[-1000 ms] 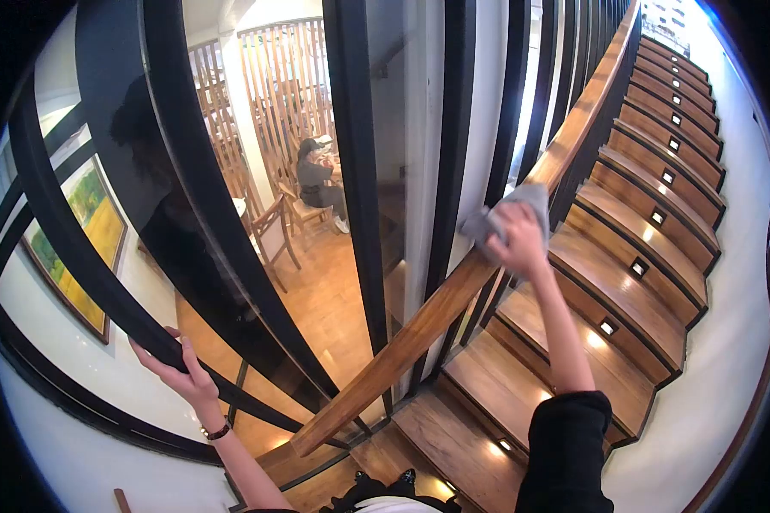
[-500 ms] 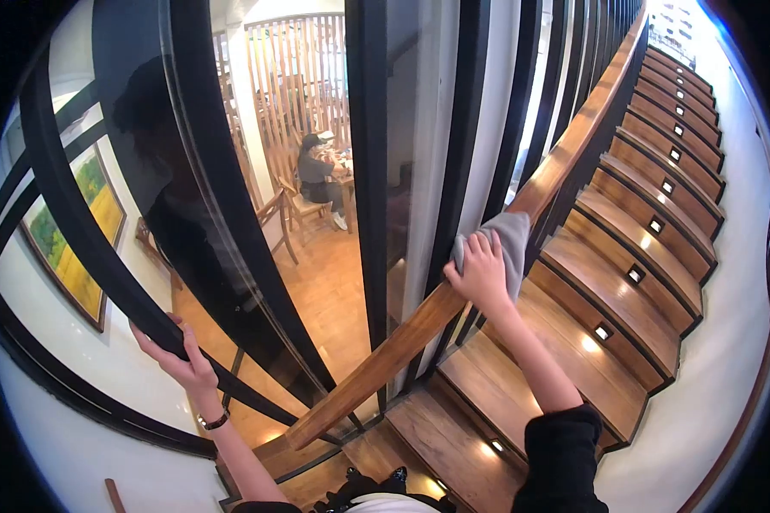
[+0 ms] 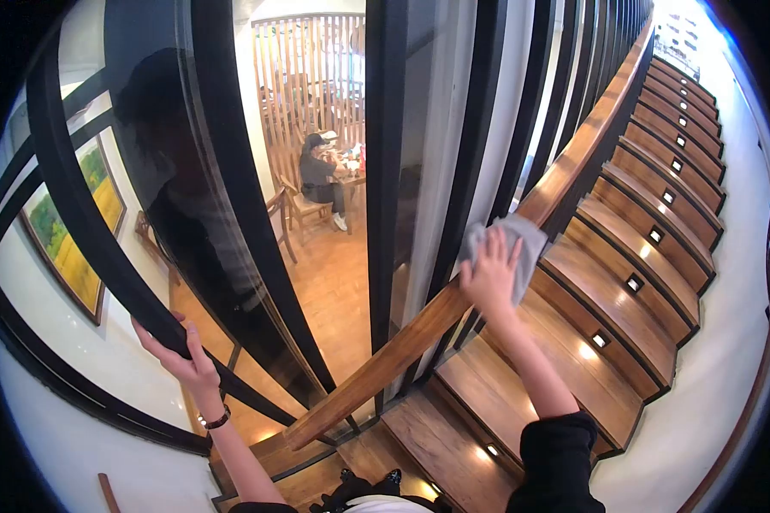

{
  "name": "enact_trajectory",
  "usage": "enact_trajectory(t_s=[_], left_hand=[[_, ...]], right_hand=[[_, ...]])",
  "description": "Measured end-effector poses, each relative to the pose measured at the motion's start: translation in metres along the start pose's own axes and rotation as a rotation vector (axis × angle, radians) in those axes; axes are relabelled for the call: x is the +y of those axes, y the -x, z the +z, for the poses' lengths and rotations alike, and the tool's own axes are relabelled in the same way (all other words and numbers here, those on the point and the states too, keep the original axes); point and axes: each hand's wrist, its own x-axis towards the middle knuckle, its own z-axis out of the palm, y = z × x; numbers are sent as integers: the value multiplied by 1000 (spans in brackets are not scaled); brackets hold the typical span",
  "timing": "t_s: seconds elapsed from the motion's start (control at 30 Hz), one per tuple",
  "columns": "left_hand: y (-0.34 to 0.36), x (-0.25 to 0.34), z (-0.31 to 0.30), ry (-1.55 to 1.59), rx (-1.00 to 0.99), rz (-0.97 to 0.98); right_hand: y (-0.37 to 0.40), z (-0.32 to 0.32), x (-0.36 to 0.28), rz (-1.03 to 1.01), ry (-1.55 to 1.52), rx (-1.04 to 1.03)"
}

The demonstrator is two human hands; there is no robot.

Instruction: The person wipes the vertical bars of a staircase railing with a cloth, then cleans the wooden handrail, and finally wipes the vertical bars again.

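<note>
Left hand (image 3: 184,363) at 8 o'clock, fingers curled round a black bar (image 3: 103,256). Right hand (image 3: 490,278) near 3 o'clock, fingers spread flat on the grey cloth (image 3: 513,235), which lies on the wooden handrail (image 3: 402,350) beside the stairs (image 3: 624,282). Risk, I'd say: only palm pressure holds the cloth, so a slip toward 9 o'clock drops it over the handrail's edge.

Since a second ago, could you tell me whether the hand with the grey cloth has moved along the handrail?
Yes: the right hand and cloth slid down the handrail toward its lower end.
</note>
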Motion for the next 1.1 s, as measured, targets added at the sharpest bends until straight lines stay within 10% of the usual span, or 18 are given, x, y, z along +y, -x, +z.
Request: enact_trajectory(t_s=[0.3, 0.57, 0.73, 0.9, 1.1], left_hand=[[2, -2, 2, 64, 27, -53], [-2, 9, 1, 34, -8, -92], [-4, 2, 1, -4, -2, 18], [-3, 1, 3, 13, 28, 11], [-2, 1, 1, -79, -36, 7]], right_hand=[[-53, -9, 72, 165, -113, -76], [46, -7, -69, 159, 41, -92], [126, -30, -146, -74, 22, -307], [167, -22, -155, -727, -464, -439], [99, -20, -78, -206, -496, -273]])
